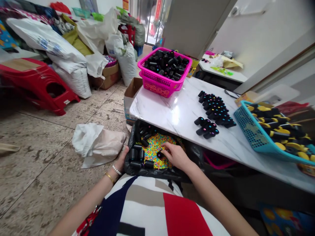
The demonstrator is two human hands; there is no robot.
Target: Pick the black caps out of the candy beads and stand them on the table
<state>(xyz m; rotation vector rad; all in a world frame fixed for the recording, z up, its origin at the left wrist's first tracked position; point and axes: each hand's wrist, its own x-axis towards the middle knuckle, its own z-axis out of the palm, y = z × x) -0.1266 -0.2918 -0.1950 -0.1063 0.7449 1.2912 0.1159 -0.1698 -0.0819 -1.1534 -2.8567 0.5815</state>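
A black-lined container [130,168] sits on my lap, filled with small colourful beads [154,152] and several black cylinder pieces [137,154]. My right hand [175,154] rests in the beads, its fingers pinched round one black piece [160,154]. My left hand [121,161] grips the container's left edge; its fingers are mostly hidden behind the black lining. Finished black pieces with coloured dots [214,109] lie in rows on the white marble table [172,111].
A pink basket [162,83] full of black pieces stands at the table's far end. A blue basket [251,134] with yellow and black parts is at the right. Bags, a cardboard box [130,95] and red stools [36,82] crowd the floor at left.
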